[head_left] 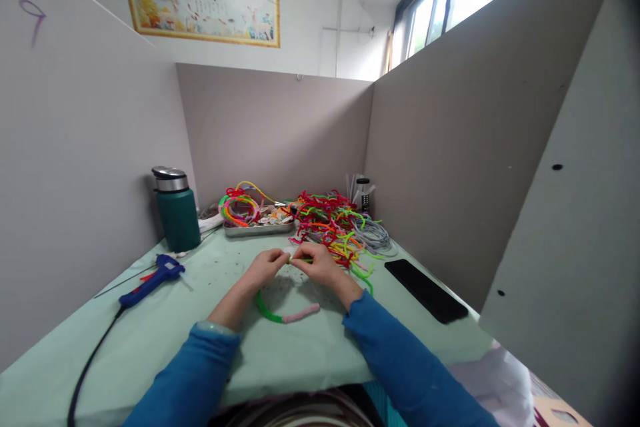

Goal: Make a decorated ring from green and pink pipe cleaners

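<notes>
My left hand (270,265) and my right hand (317,263) meet above the middle of the table, both with fingers pinched. A short stretch of yellow-green pipe cleaner (301,260) shows at the right fingertips, and the left fingertips close at its left end. Below the hands curves a fuzzy ring-like strip, its green part (270,313) running into a pink end (303,313). The strip's upper part passes behind my left wrist, so I cannot tell whether it joins the piece in my fingers.
Behind my hands lies a tangled heap of coloured pipe cleaners (327,213), beside a metal tray (260,231) holding small pieces and coloured rings (240,208). A blue glue gun (153,282) and green bottle (177,217) are left; a black phone-like slab (425,290) lies right. Partitions (275,127) enclose the table.
</notes>
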A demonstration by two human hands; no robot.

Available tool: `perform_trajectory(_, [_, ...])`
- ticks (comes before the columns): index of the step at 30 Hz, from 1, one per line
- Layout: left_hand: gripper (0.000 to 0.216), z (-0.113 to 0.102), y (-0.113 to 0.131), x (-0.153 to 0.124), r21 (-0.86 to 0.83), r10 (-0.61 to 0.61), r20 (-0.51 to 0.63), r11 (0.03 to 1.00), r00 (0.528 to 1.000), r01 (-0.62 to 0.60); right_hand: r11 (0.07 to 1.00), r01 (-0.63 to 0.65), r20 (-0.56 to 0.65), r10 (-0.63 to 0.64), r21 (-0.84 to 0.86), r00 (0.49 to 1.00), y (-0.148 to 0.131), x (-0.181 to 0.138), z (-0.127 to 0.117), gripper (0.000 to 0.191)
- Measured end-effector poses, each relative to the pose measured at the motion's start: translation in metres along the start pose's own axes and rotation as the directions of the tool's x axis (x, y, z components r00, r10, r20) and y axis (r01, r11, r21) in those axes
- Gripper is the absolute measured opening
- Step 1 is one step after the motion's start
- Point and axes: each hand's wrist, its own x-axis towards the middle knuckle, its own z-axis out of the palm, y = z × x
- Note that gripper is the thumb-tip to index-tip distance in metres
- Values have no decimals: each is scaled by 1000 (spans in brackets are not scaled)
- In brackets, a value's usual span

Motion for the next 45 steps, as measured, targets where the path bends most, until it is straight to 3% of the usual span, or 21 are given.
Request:
perform_trajectory(5, [36,-2,4,-3,-53,-27,20,998,999,28,1000,-18,38,18,16,999,-7,-1,1,20])
perform_trajectory(8, [34,-2,4,-2,-91,-23,15,996,1000,25,994,-100,-59,103,53,993,-3,2,2,30])
perform_trajectory(11, [33,0,1,0,-90,6,22,996,1000,-4,963,-253,-150,264,91,953,8,6,3,34])
perform_trajectory(13, [32,0,-1,2,-74,39,30,997,999,-36,919,-376,-93,387,117,917,14,7,4,33])
perform_trajectory(15, [31,0,-4,4,-57,60,34,997,998,-58,857,-500,50,498,127,866,17,6,5,27])
perform_trajectory(17, [31,0,-5,5,-35,74,36,997,997,-73,803,-578,195,550,144,812,17,4,5,22])
perform_trajectory(19, [31,0,-7,5,-9,79,29,997,996,-79,770,-606,263,554,199,790,15,3,5,19])
perform_trajectory(23, [32,-1,-5,4,25,93,8,995,996,-93,749,-580,278,512,319,813,11,3,3,18])
perform_trajectory(27, [30,-2,1,0,6,106,41,994,994,-106,716,-582,374,455,386,808,14,2,0,21])
perform_trajectory(32, [32,-2,3,0,26,108,25,994,994,-108,732,-577,455,401,362,795,18,2,-4,31])
perform_trajectory(37, [34,-2,-2,2,34,140,23,990,990,-140,842,-456,408,323,288,854,22,4,-4,32])
perform_trajectory(45, [35,-3,1,1,5,103,54,995,993,-103,896,-387,259,330,217,908,37,4,3,29])
